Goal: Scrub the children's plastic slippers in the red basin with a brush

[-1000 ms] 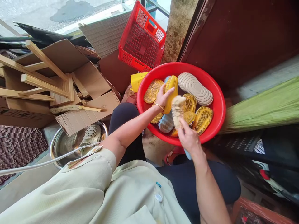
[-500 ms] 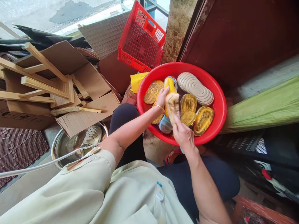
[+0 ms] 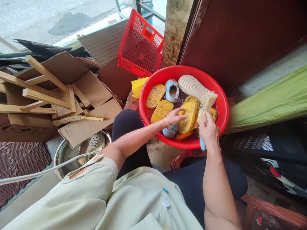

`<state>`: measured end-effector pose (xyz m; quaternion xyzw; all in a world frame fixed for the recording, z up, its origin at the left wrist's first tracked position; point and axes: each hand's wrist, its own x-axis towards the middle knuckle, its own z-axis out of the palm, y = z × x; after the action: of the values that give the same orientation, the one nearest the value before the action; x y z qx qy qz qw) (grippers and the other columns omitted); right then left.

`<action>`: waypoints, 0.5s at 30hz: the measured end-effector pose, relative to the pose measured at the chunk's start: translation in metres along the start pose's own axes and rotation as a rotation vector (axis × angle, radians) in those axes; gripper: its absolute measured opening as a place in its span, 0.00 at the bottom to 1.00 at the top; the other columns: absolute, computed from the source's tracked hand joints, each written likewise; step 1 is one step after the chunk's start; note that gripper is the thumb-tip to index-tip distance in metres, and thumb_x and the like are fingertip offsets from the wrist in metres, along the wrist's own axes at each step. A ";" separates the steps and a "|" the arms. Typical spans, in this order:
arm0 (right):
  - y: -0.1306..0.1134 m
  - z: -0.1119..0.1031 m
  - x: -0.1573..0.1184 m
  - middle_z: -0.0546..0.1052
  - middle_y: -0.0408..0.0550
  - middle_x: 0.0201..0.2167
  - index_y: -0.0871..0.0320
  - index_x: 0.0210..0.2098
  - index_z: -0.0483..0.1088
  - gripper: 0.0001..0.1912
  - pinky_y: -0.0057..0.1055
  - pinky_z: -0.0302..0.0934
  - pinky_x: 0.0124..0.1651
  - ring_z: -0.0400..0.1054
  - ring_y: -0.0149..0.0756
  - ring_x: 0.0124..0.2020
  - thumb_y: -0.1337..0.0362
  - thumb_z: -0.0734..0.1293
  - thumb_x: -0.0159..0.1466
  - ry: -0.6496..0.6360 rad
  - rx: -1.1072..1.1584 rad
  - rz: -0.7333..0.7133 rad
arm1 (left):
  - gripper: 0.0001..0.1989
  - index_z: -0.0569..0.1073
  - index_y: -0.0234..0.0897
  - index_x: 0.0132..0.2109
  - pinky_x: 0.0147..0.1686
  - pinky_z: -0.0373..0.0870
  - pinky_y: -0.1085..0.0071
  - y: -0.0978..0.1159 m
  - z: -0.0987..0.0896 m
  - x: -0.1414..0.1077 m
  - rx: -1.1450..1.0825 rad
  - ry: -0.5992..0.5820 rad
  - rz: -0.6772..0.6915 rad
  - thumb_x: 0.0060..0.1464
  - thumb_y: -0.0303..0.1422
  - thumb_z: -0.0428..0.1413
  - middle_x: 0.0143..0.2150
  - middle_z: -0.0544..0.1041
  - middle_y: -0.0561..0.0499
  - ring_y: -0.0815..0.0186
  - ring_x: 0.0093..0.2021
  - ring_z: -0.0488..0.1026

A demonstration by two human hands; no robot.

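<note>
My right hand (image 3: 209, 131) grips a scrub brush (image 3: 205, 105) with a blue handle and pale bristles, held over the right side of a red basin (image 3: 225, 105). Fingers apart, my left hand (image 3: 177, 118) reaches over the basin, its fingertips at the edge of a yellow-soled shoe (image 3: 188, 116); whether they press on it I cannot tell. A light-blue shoe (image 3: 172, 91) lies behind with its opening showing. Around it are a yellow sole (image 3: 155, 95), another yellow sole (image 3: 162, 111) and a large cream sole (image 3: 192, 84). Dark water shows between them.
A red plastic crate (image 3: 141, 48) leans behind the basin. At left, wooden stool legs (image 3: 48, 95) stick out of a cardboard box (image 3: 91, 118). Below it, a metal bowl (image 3: 59, 156) holds a pale perforated shoe (image 3: 95, 143). Green cloth (image 3: 268, 105) hangs at right.
My left hand has let go of the yellow shoe it held and opened, moving slightly right and down. My right hand has carried the brush to the right, away from that shoe.
</note>
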<state>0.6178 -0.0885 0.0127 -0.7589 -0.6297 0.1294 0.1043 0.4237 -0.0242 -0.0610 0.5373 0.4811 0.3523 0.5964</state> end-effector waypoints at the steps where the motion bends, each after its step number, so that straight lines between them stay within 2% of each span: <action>1: 0.006 -0.002 0.001 0.82 0.63 0.50 0.59 0.75 0.58 0.33 0.45 0.67 0.50 0.78 0.57 0.47 0.54 0.55 0.74 -0.001 -0.022 0.032 | 0.28 0.74 0.36 0.62 0.62 0.69 0.55 0.002 -0.008 0.000 0.096 -0.024 0.024 0.57 0.41 0.62 0.59 0.79 0.41 0.52 0.60 0.75; 4: 0.034 -0.009 0.005 0.82 0.67 0.49 0.61 0.74 0.59 0.33 0.48 0.67 0.49 0.78 0.59 0.45 0.55 0.54 0.73 -0.004 -0.113 0.162 | 0.24 0.75 0.40 0.61 0.65 0.66 0.56 0.016 -0.044 0.002 0.499 -0.001 0.089 0.60 0.41 0.59 0.59 0.79 0.42 0.52 0.62 0.73; 5: 0.043 -0.010 0.006 0.82 0.68 0.48 0.62 0.74 0.60 0.34 0.49 0.67 0.49 0.78 0.60 0.45 0.55 0.54 0.73 -0.016 -0.141 0.194 | 0.25 0.74 0.40 0.63 0.67 0.63 0.55 0.022 -0.057 0.004 0.666 0.070 0.082 0.62 0.41 0.58 0.61 0.77 0.41 0.50 0.64 0.70; 6: 0.050 -0.010 0.007 0.82 0.69 0.48 0.63 0.74 0.60 0.34 0.50 0.67 0.50 0.78 0.60 0.46 0.55 0.53 0.73 -0.043 -0.160 0.209 | 0.27 0.71 0.39 0.66 0.69 0.60 0.52 0.027 -0.069 0.005 0.824 0.148 0.035 0.62 0.41 0.57 0.64 0.75 0.39 0.48 0.67 0.67; 8: 0.055 -0.006 0.008 0.82 0.68 0.50 0.62 0.72 0.63 0.33 0.48 0.68 0.51 0.78 0.58 0.48 0.55 0.53 0.73 -0.142 -0.166 0.173 | 0.31 0.66 0.39 0.70 0.69 0.57 0.46 0.033 -0.088 0.008 1.051 0.229 -0.099 0.63 0.43 0.56 0.70 0.67 0.36 0.43 0.71 0.61; 11: 0.043 0.006 0.007 0.80 0.63 0.56 0.58 0.71 0.65 0.31 0.44 0.67 0.53 0.78 0.54 0.52 0.56 0.54 0.73 -0.290 -0.163 0.088 | 0.36 0.58 0.41 0.74 0.67 0.57 0.44 0.030 -0.097 0.012 1.172 0.273 -0.271 0.64 0.46 0.54 0.76 0.57 0.34 0.40 0.74 0.55; 15: 0.021 0.012 0.005 0.80 0.62 0.56 0.58 0.71 0.66 0.30 0.42 0.66 0.55 0.78 0.52 0.53 0.58 0.56 0.73 -0.364 -0.193 0.022 | 0.39 0.54 0.35 0.75 0.66 0.58 0.46 0.014 -0.088 0.015 1.229 0.228 -0.336 0.65 0.46 0.53 0.75 0.57 0.28 0.39 0.73 0.57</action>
<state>0.6348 -0.0876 -0.0055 -0.7362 -0.6394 0.2046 -0.0856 0.3454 0.0186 -0.0469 0.6574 0.7330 -0.0307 0.1723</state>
